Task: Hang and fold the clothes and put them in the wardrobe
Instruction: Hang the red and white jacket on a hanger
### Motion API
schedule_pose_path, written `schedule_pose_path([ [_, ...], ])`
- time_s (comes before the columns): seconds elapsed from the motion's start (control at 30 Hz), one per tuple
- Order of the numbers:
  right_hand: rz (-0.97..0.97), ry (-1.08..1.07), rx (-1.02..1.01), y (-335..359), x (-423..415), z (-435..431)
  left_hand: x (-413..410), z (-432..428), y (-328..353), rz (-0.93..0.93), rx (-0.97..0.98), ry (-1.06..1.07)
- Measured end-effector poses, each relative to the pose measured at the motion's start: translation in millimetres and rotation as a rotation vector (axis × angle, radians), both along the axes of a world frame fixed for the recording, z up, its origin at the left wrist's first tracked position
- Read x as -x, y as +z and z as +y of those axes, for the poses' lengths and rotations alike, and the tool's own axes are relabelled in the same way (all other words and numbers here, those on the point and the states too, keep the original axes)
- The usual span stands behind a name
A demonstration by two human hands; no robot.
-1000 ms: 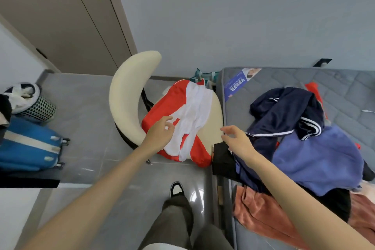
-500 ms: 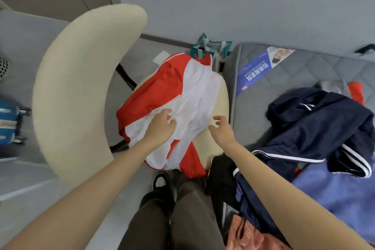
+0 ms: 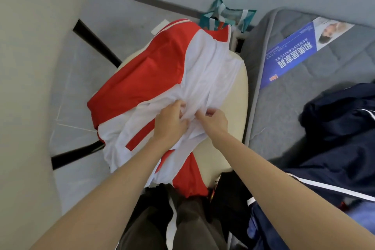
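Clutter ringed you: grey quilted mattress (image 3: pixel 284 128) just right of the chair, navy jacket (image 3: pixel 334 128) with white piping heaped on it, teal bag (image 3: pixel 227 14) wedged behind the seat, curved cream chair back (image 3: pixel 24 107) filling the left. Red-and-white jacket (image 3: pixel 158 71) lay bunched on the rounded cream chair seat (image 3: pixel 237 87), smooth, slick-looking, zip edge (image 3: pixel 183 161) toothed. Your left hand (image 3: pixel 170 122) and right hand (image 3: pixel 213 122) both pinched its white fabric mid-garment, fingers curled, nearly touching each other.
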State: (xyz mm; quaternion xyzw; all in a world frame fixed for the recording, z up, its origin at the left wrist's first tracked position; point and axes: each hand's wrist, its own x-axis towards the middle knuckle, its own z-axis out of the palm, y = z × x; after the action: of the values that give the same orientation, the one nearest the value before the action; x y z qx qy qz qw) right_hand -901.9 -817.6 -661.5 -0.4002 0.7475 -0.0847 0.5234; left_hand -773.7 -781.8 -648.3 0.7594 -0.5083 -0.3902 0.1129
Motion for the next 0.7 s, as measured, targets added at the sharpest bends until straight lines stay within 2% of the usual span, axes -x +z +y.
schedule_pose_path([
  [0.23,0.050,0.250,0.064,15,5,23,-10,39,6,0.082,-0.029,-0.002],
  [0.43,0.271,0.137,0.163,43,45,71,1,88,34,0.138,-0.184,-0.192],
  [0.57,0.362,-0.105,0.115,55,66,92,-7,120,43,0.011,-0.410,-0.367],
  [0.63,0.370,-0.096,0.000,57,79,97,-21,130,45,-0.096,-0.521,-0.406],
  [0.7,0.341,0.005,-0.092,59,83,99,-30,130,48,-0.186,-0.537,-0.435],
])
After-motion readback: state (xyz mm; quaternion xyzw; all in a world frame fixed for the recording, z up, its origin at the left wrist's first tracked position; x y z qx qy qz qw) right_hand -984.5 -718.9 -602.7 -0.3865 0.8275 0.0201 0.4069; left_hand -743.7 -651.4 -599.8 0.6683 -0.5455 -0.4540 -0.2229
